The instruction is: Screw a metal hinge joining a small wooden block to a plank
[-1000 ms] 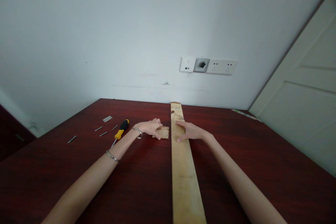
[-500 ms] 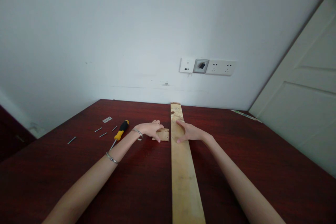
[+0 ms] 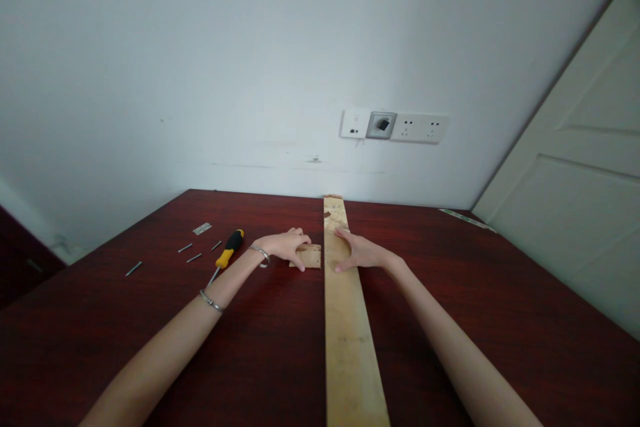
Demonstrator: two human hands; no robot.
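A long pale wooden plank point(image 3: 350, 347) lies flat on the dark red table, running from the near edge of the view back to the wall. My right hand point(image 3: 359, 252) holds the plank at its right side, thumb and forefinger spread on the top face. Just left of the plank, a small wooden block point(image 3: 311, 257) lies a narrow gap away from it. My left hand point(image 3: 285, 245) grips this block, with the thumb on the near side and the fingers at the far side. Some of the fingers are hidden.
Left of my left forearm lies a yellow and black screwdriver point(image 3: 231, 248). Several screws, one of them at the far left point(image 3: 133, 269), and a small metal plate point(image 3: 202, 229) lie beyond it. A thin strip point(image 3: 465, 218) rests at the back right. Wall sockets point(image 3: 419, 128) sit above the table.
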